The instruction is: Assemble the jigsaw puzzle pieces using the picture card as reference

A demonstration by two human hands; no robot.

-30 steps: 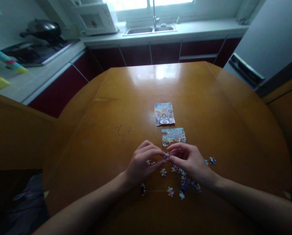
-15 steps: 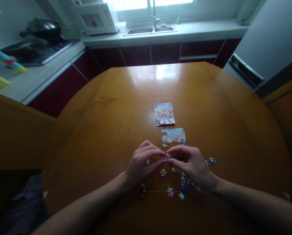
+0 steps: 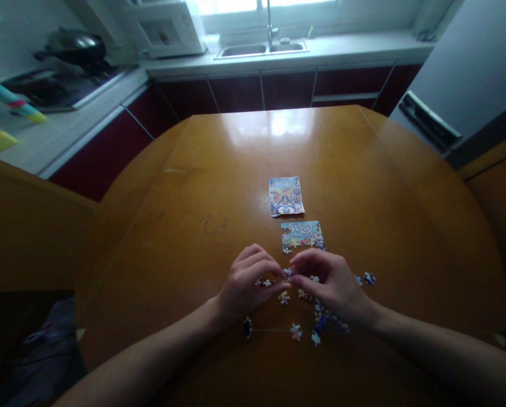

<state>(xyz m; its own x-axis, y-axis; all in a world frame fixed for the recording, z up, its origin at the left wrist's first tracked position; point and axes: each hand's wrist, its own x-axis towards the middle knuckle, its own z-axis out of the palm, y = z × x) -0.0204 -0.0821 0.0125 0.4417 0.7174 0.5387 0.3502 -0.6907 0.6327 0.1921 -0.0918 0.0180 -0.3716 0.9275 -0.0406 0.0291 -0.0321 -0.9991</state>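
My left hand (image 3: 248,278) and my right hand (image 3: 333,280) meet over the table, fingertips closed around a small jigsaw puzzle piece (image 3: 288,275). Just beyond them lies a partly joined puzzle section (image 3: 301,233) with pale blue lettering along its top. Farther back is a printed reference picture (image 3: 286,196). Through the gap between my left thumb and fingers, loose pieces show on the wood. A multicoloured piece (image 3: 284,298) rests below my fingertips, with a reddish piece (image 3: 296,332) nearer me. My right hand partly covers a cluster of dark blue pieces (image 3: 321,322).
The puzzle lies on a wooden table (image 3: 185,198). A dark piece (image 3: 247,328) sits by my left forearm, and another piece (image 3: 369,278) lies right of my right hand. Behind are a sink (image 3: 244,51), a microwave (image 3: 168,31), a stove with a wok (image 3: 77,48) and a fridge (image 3: 460,73).
The fingertips of my left hand have parted slightly and shifted a little lower around the piece. More loose pieces show beneath that hand. My right hand has hardly moved.
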